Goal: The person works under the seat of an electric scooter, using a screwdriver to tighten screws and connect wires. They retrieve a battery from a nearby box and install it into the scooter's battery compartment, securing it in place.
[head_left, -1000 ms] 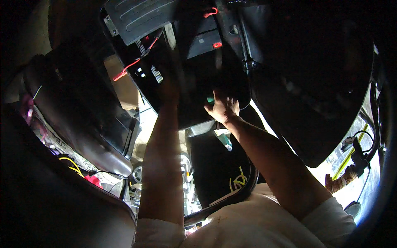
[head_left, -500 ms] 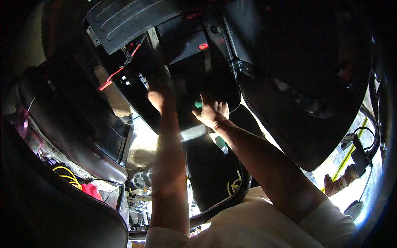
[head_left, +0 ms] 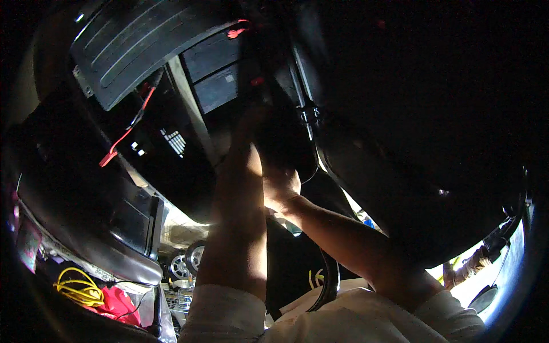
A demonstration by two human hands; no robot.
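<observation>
Both hands in open black case (head_left: 177, 188). Left hand (head_left: 255, 116) in deep shadow, near red cap (head_left: 257, 82) beside dark grey box (head_left: 216, 96); fingers: cannot tell. Right hand (head_left: 283, 185) lower, partly behind left forearm (head_left: 240, 240); fingers hidden, grip cannot be told. Grey box sits in case's upper part. Red wire (head_left: 130, 132) at case's left side.

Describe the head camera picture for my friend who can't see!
Two bare arms reach into a dark compartment, the right hand partly lit, the left hand mostly lost in shadow. A red cable shows left; yellow cord lies lower left.
</observation>
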